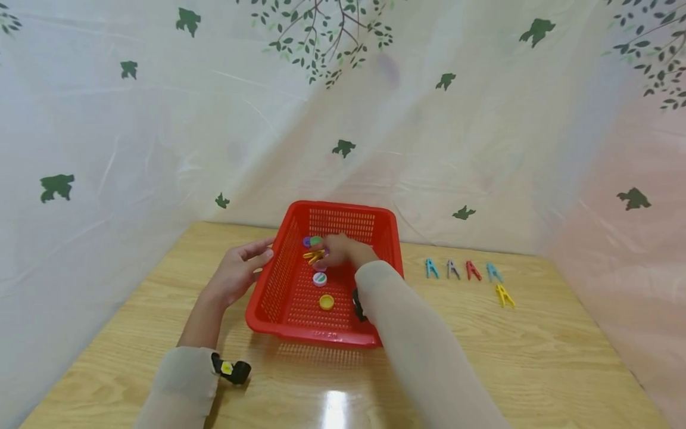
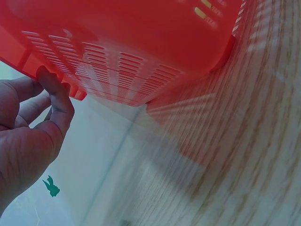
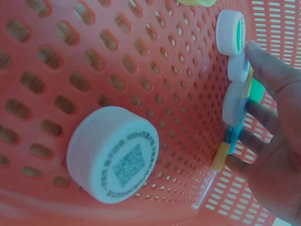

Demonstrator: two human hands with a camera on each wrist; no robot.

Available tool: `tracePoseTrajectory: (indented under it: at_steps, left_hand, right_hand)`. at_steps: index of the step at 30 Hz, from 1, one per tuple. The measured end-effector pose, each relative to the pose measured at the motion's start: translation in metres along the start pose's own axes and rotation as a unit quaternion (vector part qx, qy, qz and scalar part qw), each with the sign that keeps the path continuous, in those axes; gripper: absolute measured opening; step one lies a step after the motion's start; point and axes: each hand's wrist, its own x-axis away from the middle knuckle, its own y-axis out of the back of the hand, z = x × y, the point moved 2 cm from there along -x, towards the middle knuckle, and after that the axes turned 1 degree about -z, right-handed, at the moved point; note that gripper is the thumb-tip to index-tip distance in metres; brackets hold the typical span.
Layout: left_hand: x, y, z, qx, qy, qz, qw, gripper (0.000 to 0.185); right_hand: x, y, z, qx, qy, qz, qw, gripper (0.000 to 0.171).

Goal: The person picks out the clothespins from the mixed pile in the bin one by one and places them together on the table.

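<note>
A red plastic basket (image 1: 324, 342) with slotted walls stands on the wooden table. My left hand (image 1: 238, 271) is at its left rim, fingers extended and fingertips touching the outside. Reaching down inside, my right hand (image 1: 343, 249) has its thumb and fingers spread around a small cluster. A yellow clothespin (image 1: 313, 256) lies right at those fingertips. Beside it are a green cap (image 1: 316, 241) and a purple cap (image 1: 306, 242). Nearer the front sit a white-and-green bottle cap (image 1: 320, 279) and a yellow cap (image 1: 326, 302). In the right wrist view, a white printed cap (image 3: 113, 153) lies closest.
Right of the basket, a row of clothespins lies on the table: a blue one (image 1: 432, 268), a grey one (image 1: 453, 269), a red one (image 1: 473, 270) and a light blue one (image 1: 494, 272). Below them is another yellow clothespin (image 1: 504, 295). A leaf-patterned curtain (image 1: 268, 149) hangs behind.
</note>
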Motion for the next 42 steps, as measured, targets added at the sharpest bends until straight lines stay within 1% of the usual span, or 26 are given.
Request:
tracePoseTrajectory:
  at_steps: [3,4,7,12,14,18,20,24,30,33,37,40,42]
  left_hand:
    - [0.001,0.0,0.0,0.002,-0.001,-0.002,1.0,0.05]
    - [0.001,0.0,0.0,0.003,-0.003,-0.001,1.0,0.05]
    - [0.002,0.0,0.0,0.007,-0.006,-0.002,1.0,0.05]
    - [0.002,0.0,0.0,0.007,-0.005,-0.002,1.0,0.051]
    - [0.002,0.0,0.0,0.003,-0.005,-0.001,1.0,0.052]
    - [0.004,0.0,-0.001,-0.005,-0.005,-0.001,1.0,0.052]
    - [0.005,0.0,-0.001,-0.01,-0.008,-0.001,0.9999,0.053]
    - [0.006,0.0,0.0,-0.013,-0.012,-0.002,0.9998,0.055]
    - [0.007,-0.001,0.001,-0.012,-0.01,-0.002,0.9999,0.055]
    - [0.006,-0.002,0.001,-0.008,-0.01,-0.002,0.9999,0.053]
    - [0.006,-0.002,0.001,-0.008,-0.01,-0.001,0.9999,0.053]
    - [0.006,-0.003,0.001,-0.008,-0.011,0.0,0.9999,0.053]
    - [0.005,-0.004,0.001,-0.006,-0.012,0.0,0.9999,0.053]
  right_hand:
    - [0.002,-0.001,0.0,-0.028,-0.009,0.006,1.0,0.049]
    - [0.003,0.0,0.0,-0.028,-0.006,0.004,1.0,0.047]
    - [0.005,0.001,0.002,-0.053,-0.005,0.01,0.999,0.043]
    - [0.01,0.005,0.005,-0.059,-0.005,0.019,0.998,0.027]
    - [0.013,0.007,0.005,-0.067,-0.015,0.026,0.997,0.022]
    - [0.022,0.011,0.006,-0.089,-0.024,0.041,0.995,0.018]
    - [0.026,0.012,0.005,-0.108,-0.033,0.045,0.993,0.018]
    - [0.033,0.015,0.004,-0.112,-0.047,0.046,0.991,0.02]
    - [0.043,0.019,0.003,-0.117,-0.067,0.067,0.989,0.021]
    - [0.048,0.022,0.004,-0.101,-0.068,0.064,0.991,0.028]
    - [0.05,0.026,0.003,-0.056,-0.047,0.053,0.996,0.033]
    - [0.051,0.027,0.001,-0.045,-0.049,0.045,0.997,0.035]
    - [0.051,0.028,-0.002,-0.049,-0.059,0.04,0.996,0.036]
